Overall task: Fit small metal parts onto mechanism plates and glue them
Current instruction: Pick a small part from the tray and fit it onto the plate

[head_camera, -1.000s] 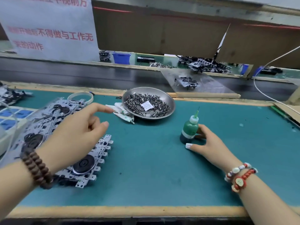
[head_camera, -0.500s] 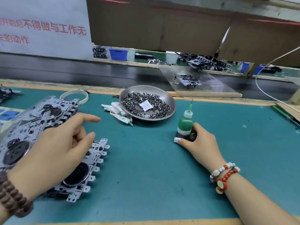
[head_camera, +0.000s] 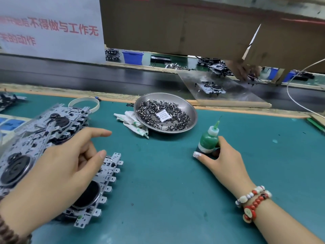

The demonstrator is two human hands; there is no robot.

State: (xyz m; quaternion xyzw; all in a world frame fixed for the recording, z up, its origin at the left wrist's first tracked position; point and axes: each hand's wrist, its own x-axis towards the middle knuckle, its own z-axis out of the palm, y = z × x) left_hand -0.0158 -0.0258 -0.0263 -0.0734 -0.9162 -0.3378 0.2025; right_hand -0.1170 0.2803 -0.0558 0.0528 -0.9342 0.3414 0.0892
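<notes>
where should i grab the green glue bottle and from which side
Grip the green glue bottle around its round body, low down, coming from the right, where the right hand already wraps it. It stands upright on the teal mat, and its thin needle tip points up, too slender to hold. The metal dish sits behind it, so a side approach looks clearest.

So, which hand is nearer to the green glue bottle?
Right. The right hand is closed around the base of the green glue bottle. The left hand is far off, over the mechanism plates.
</notes>
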